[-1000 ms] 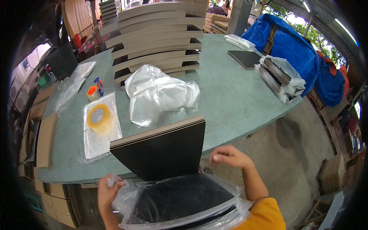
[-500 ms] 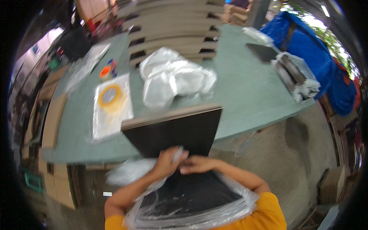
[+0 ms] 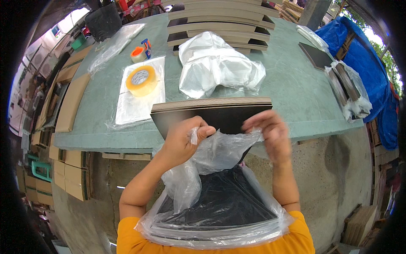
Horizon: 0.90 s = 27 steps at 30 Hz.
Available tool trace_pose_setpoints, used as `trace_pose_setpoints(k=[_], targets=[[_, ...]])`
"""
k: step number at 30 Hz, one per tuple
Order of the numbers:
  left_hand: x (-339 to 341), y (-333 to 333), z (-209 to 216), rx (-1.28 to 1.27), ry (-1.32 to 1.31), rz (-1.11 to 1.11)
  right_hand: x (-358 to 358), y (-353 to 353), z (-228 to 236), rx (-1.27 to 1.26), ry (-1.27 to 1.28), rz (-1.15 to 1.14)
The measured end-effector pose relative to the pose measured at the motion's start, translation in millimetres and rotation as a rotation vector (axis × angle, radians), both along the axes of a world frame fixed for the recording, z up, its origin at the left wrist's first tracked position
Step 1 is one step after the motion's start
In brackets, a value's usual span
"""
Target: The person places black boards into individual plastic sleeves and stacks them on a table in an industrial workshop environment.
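A clear plastic bag (image 3: 211, 155) is stretched between my two hands, crumpled and hanging down at its left side. My left hand (image 3: 184, 139) is closed around its edge, with a white strip at a finger. On the other side, my right hand (image 3: 272, 134), somewhat blurred, pinches the bag's edge between fingers and thumb. Just beyond the hands, a stack of black-faced boards (image 3: 226, 118) leans at the near table edge, its brown edges upward. Another black-faced stack in clear plastic (image 3: 220, 199) lies against my orange shirt, below the hands.
On the green table (image 3: 292, 93) lie crumpled clear plastic (image 3: 213, 70), a yellow tape roll (image 3: 141, 81) on flat plastic bags (image 3: 127, 108), and a tape dispenser (image 3: 138, 53). A tall board pile (image 3: 220, 31) stands behind. Wrapped boards (image 3: 347, 91) and a blue tarp (image 3: 368, 76) are at right.
My hands have moved apart from close together, and the plastic bag now spreads between them. The head view has shifted, so the table things appear higher and farther right.
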<state>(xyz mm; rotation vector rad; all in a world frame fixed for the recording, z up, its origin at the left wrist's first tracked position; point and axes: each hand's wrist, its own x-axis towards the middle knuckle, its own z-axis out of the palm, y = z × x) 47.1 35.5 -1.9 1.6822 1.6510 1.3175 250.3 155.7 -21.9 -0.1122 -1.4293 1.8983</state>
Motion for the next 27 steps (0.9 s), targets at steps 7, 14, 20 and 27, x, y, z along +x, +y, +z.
trace_pose_setpoints(k=[7,14,20,27], targets=[[9,-2,-1,0.159,0.270,-0.119,-11,-10,45,0.539,-0.686,0.280],[-19,-13,15,0.295,0.276,0.509,1,0,25,-0.011,-0.650,0.459],[28,-10,29,0.096,0.123,-0.095,-34,-40,4,-0.324,-0.406,0.150],[-56,-34,2,-0.058,0.219,0.195,3,-18,4,-0.614,-0.100,0.222]])
